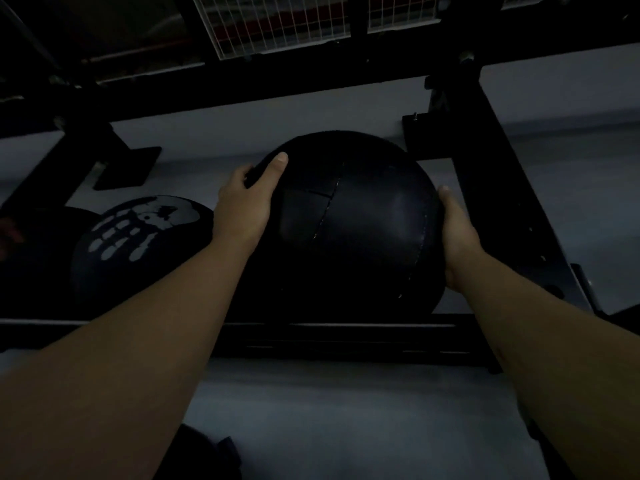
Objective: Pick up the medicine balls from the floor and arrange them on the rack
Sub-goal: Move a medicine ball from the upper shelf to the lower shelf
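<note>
A large black stitched medicine ball (349,226) fills the middle of the dim view, over the lowest rails of a black metal rack (346,332). My left hand (247,206) presses its left side, thumb up on the top. Against its right side lies my right hand (457,233), fingers hidden behind the ball. A second black medicine ball (138,244) with a pale handprint-style logo sits on the same rails just to the left, close to my left forearm.
A black rack upright and brace (491,161) slope down on the right. An upper crossbar (277,84) runs above the ball, with white wire mesh (277,26) behind it. Grey floor (346,420) lies in front. A dark object (207,455) shows at the bottom edge.
</note>
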A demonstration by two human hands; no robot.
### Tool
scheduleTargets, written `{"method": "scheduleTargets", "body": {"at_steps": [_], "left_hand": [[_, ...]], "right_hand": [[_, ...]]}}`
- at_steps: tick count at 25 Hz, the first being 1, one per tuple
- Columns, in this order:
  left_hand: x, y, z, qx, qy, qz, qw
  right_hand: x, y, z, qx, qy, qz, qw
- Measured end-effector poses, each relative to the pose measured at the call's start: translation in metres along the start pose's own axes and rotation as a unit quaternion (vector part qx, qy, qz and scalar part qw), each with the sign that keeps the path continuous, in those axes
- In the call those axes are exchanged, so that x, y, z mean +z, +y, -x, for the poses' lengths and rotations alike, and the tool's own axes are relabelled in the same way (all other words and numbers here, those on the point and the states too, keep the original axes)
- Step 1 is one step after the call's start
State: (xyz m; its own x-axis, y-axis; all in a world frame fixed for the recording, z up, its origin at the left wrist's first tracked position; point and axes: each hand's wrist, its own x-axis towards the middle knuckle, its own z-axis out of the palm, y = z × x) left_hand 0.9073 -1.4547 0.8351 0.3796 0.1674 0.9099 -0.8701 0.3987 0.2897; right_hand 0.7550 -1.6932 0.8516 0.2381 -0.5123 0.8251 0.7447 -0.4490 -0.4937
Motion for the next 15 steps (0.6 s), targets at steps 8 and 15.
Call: {"method": "scheduleTargets", "body": {"at_steps": [8,15], "left_hand": [[-0.006,0.000,0.009,0.018,-0.001,0.021,1.000],[-0.027,0.020,0.028,0.028,-0.052,0.073,0.996]], "right_hand": [[-0.002,0.001,0.005,-0.027,-0.031,0.011,0.999],[-0.005,-0.040,0.051,-0.028,-0.044,0.019,0.998]]}}
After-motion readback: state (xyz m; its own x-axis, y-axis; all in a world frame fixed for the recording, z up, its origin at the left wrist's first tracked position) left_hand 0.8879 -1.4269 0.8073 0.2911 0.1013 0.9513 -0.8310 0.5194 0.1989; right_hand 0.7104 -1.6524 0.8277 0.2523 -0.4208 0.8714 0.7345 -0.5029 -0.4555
